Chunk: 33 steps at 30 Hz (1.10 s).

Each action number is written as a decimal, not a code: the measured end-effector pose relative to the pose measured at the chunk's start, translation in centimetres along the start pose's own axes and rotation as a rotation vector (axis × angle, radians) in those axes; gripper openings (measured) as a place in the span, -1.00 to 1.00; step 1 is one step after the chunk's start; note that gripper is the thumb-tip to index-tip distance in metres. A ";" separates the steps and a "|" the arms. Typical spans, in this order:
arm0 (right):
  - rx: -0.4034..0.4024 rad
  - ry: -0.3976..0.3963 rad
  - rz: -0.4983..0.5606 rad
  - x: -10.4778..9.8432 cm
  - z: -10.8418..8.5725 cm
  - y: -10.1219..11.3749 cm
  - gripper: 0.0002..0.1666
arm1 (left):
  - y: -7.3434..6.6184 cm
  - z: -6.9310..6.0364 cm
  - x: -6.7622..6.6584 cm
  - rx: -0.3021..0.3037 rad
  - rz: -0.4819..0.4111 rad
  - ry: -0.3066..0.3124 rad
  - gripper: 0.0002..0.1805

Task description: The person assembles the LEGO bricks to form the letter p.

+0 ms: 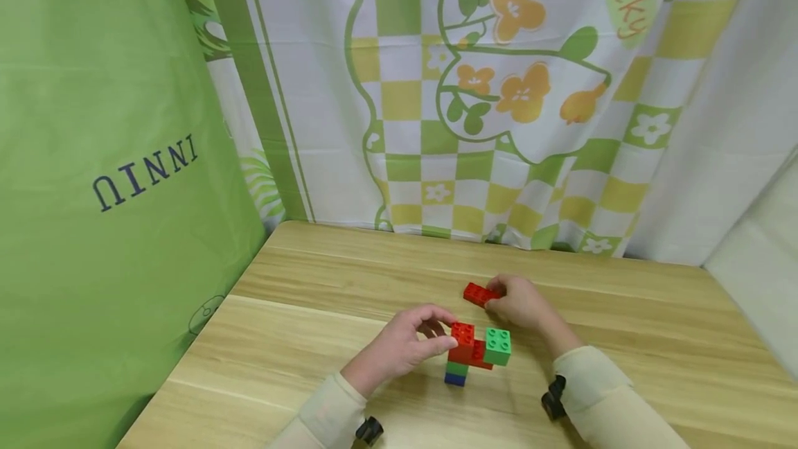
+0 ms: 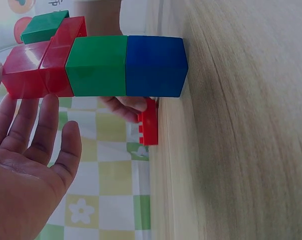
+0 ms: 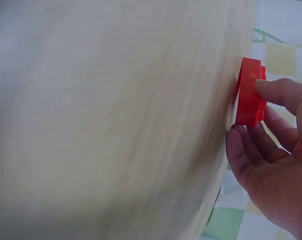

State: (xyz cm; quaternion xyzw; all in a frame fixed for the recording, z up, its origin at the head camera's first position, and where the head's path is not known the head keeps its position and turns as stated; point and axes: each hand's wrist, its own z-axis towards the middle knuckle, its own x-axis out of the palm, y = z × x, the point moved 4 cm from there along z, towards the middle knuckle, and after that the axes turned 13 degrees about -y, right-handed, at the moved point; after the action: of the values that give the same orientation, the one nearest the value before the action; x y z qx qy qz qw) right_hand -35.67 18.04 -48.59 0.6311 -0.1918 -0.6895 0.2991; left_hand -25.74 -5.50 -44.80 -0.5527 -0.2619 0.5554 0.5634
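Note:
A small tower of toy building blocks (image 2: 96, 66) stands upright on the table: blue at the bottom, green above it, then a long red block and a red block on top. A second green block (image 1: 498, 346) sits on the long red block's outer end. My left hand (image 1: 408, 343) holds the tower's top red block between thumb and fingertips. Farther back, my right hand (image 1: 520, 303) pinches a loose flat red building block (image 3: 250, 92) with studs. One edge of that block appears slightly raised from the tabletop in the right wrist view.
The wooden table (image 1: 299, 359) ends at a patterned curtain (image 1: 461, 179) behind the blocks. A green cloth (image 1: 125, 262) hangs along the left side, and a pale wall (image 1: 760, 262) stands on the right.

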 end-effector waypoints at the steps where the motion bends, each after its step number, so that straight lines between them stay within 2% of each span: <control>1: 0.000 -0.004 0.009 -0.2 -0.2 0.1 -0.61 | 0.0 0.0 0.0 -0.005 0.003 -0.002 -0.73; 7: 0.019 -0.011 0.062 -1.6 -1.9 0.7 -0.61 | -0.1 0.0 -0.3 -0.017 0.034 -0.009 -0.73; 15: 0.007 -0.051 0.166 -4.0 -4.4 2.3 -0.60 | -0.4 0.0 -0.5 -0.013 0.064 0.003 -0.72; 20: 0.009 -0.059 0.196 -5.3 -5.5 3.5 -0.62 | -0.5 -0.1 -0.5 -0.017 0.072 0.002 -0.73; 27: -0.029 -0.072 0.207 -6.9 -7.0 5.5 -0.60 | -0.6 -0.2 -0.3 0.020 0.091 0.001 -0.72; 33: -0.067 -0.038 0.282 -7.8 -8.5 7.6 -0.58 | -0.8 0.0 -0.3 0.056 0.116 -0.008 -0.53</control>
State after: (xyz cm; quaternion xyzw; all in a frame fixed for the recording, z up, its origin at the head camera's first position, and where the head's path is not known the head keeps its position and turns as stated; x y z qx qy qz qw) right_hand -25.85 18.42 -38.88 0.5743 -0.2612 -0.6586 0.4102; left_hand -25.54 -5.59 -44.00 -0.5487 -0.2161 0.5963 0.5447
